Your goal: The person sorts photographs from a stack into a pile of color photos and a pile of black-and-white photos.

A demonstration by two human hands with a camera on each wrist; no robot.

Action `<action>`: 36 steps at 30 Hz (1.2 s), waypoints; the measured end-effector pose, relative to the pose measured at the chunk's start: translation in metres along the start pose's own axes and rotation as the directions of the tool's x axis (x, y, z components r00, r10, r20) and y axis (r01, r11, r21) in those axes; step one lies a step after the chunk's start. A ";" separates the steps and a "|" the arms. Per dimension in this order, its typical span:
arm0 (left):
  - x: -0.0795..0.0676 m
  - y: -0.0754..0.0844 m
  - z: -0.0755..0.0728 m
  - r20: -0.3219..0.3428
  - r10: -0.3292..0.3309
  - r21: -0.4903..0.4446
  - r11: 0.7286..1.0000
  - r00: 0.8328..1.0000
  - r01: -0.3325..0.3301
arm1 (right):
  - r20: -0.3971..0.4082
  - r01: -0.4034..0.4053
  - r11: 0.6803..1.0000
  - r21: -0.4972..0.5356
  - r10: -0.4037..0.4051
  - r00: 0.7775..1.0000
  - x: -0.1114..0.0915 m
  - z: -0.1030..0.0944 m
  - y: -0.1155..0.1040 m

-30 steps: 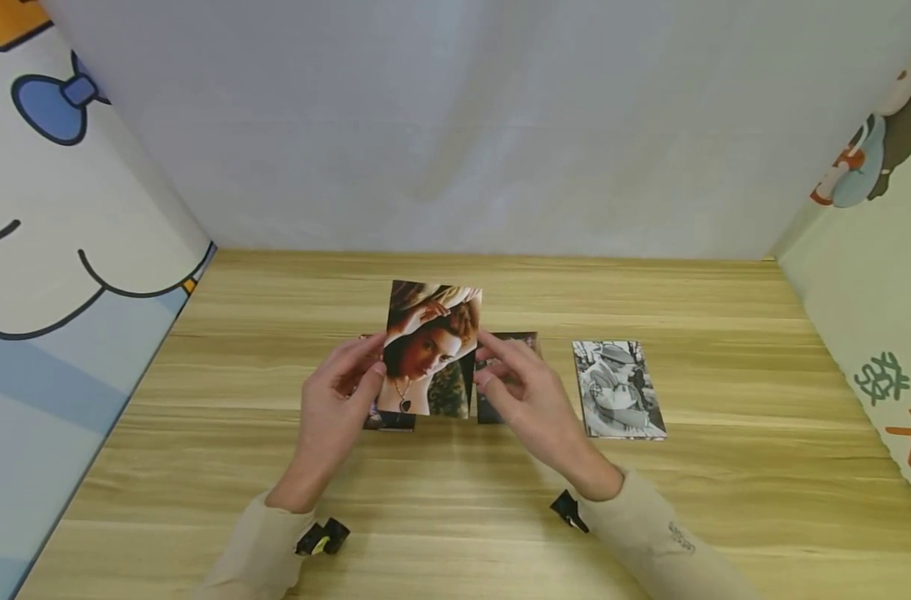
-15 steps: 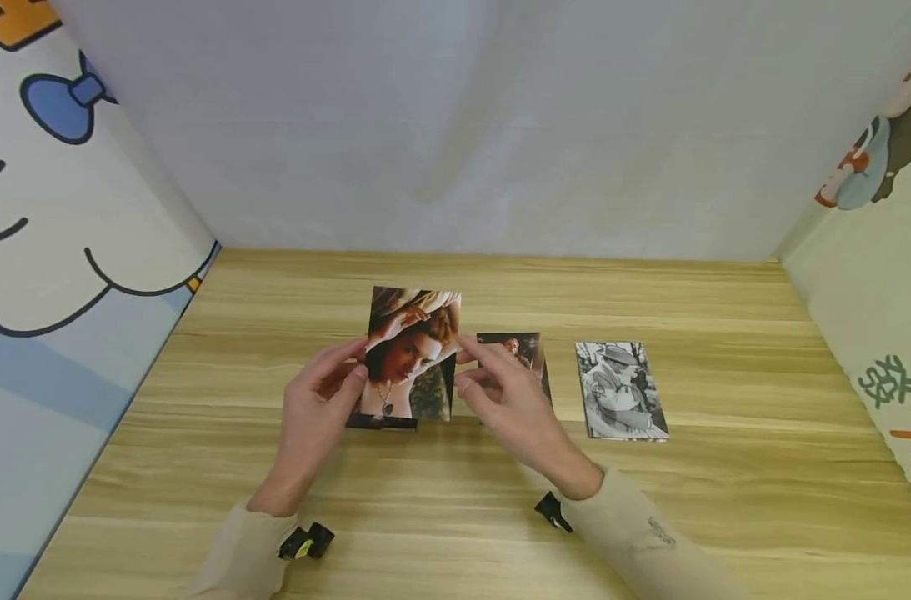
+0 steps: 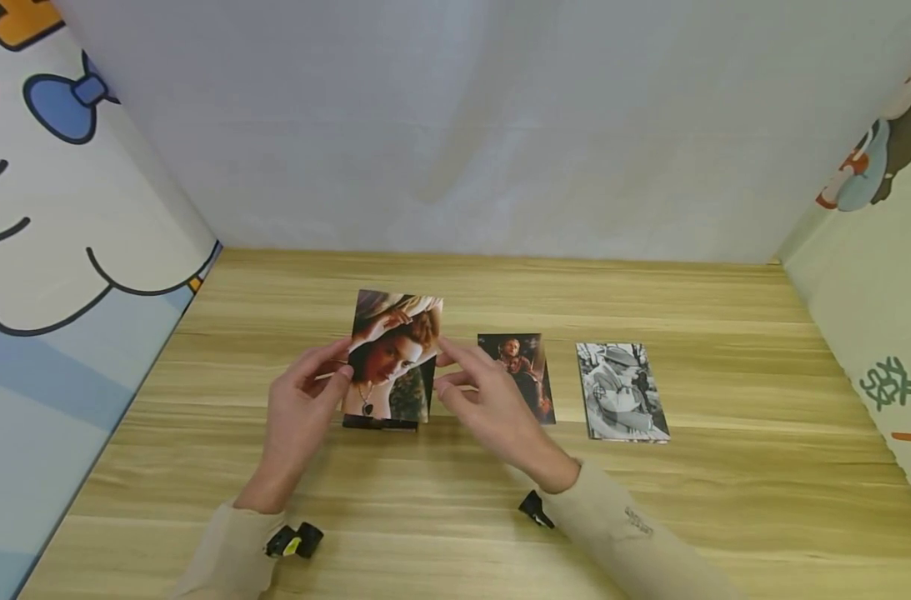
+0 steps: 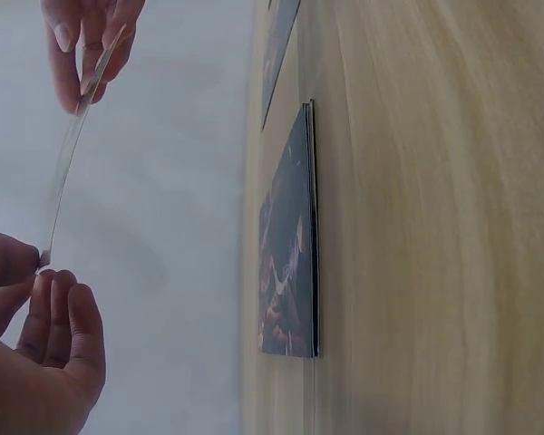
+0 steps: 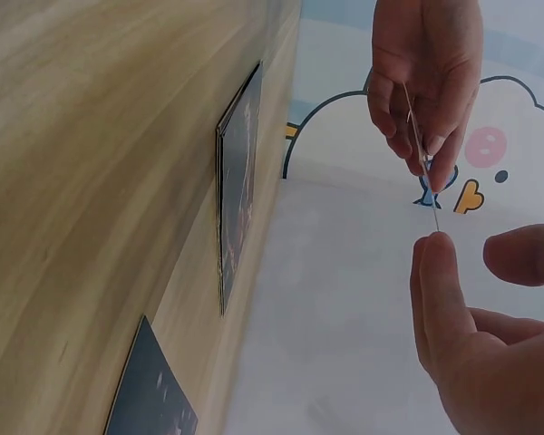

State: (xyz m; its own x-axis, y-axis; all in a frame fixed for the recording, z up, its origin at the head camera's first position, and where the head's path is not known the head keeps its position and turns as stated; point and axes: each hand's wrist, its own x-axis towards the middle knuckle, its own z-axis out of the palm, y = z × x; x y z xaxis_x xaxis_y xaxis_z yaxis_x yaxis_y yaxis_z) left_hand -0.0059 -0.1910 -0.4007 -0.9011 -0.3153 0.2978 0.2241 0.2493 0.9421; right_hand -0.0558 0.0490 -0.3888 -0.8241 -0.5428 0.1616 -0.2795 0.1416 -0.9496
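A glossy photo card (image 3: 395, 358) showing a reclining figure with a pendant is held up above the table. My left hand (image 3: 297, 417) pinches its left edge between thumb and fingers. At the opposite edge, the fingers of my right hand (image 3: 493, 408) touch the card; in the right wrist view the thumb (image 5: 526, 256) stands apart from it. Beneath the raised card lies a small stack of dark photo cards (image 4: 287, 254), mostly hidden in the head view apart from its front edge.
Right of the stack lies another dark photo card (image 3: 528, 379). Farther right is a black-and-white photo card pile (image 3: 622, 392). All rest on the wood-grain table (image 3: 725, 350). A pale cloth wall (image 3: 500, 125) stands behind, with cartoon-printed panels (image 3: 65, 200) at the sides.
Both hands have moved left with the photo card, bringing it over the left stack. The dark card in the middle, formerly partly covered by my right hand, now shows almost fully.
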 end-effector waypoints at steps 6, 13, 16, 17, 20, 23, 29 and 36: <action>0.001 -0.003 -0.004 -0.008 -0.028 0.020 0.999 1.000 0.028 | -0.003 0.006 1.000 -0.003 -0.006 1.000 0.003 0.006 0.003; 0.003 -0.004 -0.009 -0.003 -0.094 0.094 0.991 0.996 0.094 | 0.000 -0.022 0.999 -0.026 0.022 1.000 0.008 0.012 0.008; 0.005 -0.005 -0.011 0.011 -0.146 0.129 0.981 0.989 0.143 | 0.006 -0.028 0.999 -0.032 0.028 1.000 0.010 0.013 0.010; 0.005 -0.006 -0.011 0.020 -0.163 0.145 0.977 0.986 0.159 | 0.009 -0.029 0.999 -0.030 0.029 1.000 0.011 0.014 0.010; 0.008 -0.007 -0.013 0.038 -0.199 0.175 0.966 0.979 0.189 | 0.022 -0.043 0.999 -0.027 0.044 0.999 0.013 0.015 0.012; 0.011 -0.009 -0.014 0.046 -0.203 0.200 0.961 0.978 0.190 | 0.042 -0.065 0.998 -0.014 0.065 0.997 0.015 0.016 0.014; 0.014 -0.011 -0.017 0.046 -0.207 0.228 0.955 0.977 0.192 | 0.072 -0.099 0.995 -0.022 0.100 0.992 0.017 0.019 0.016; 0.016 -0.015 -0.019 0.065 -0.240 0.318 0.925 0.969 0.208 | 0.079 -0.127 0.991 -0.033 0.130 0.988 0.019 0.021 0.017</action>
State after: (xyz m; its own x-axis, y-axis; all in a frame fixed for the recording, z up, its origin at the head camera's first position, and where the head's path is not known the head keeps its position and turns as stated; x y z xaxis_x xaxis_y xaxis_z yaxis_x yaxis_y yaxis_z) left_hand -0.0171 -0.2169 -0.4074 -0.9508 -0.3055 0.0522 -0.0981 0.4566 0.8842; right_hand -0.0657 0.0235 -0.4075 -0.8118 -0.5837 0.0154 -0.1882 0.2366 -0.9532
